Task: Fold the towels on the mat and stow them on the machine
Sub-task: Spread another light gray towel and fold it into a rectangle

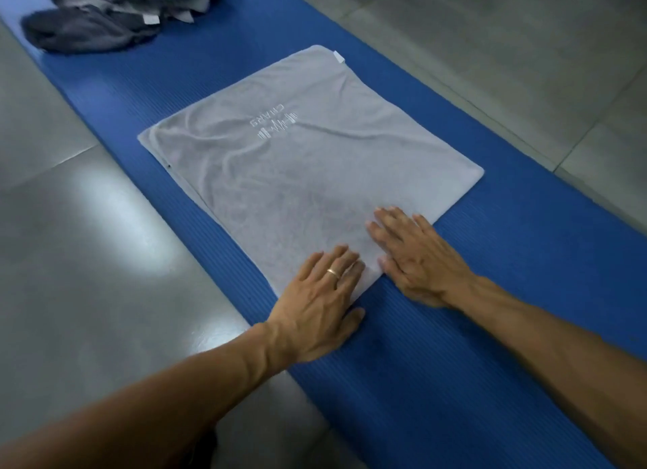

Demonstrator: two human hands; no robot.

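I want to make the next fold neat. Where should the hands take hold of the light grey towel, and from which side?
Probably the two near corners of the light grey towel, from the person's side: it lies flat on the blue mat, and both the left hand and the right hand already rest open on that edge.

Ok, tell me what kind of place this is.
Probably a gym or fitness studio. A long blue exercise mat lies on a grey tiled floor, the light grey towel spread on it carries a barbell-style logo, and more towels are heaped at the mat's far end.
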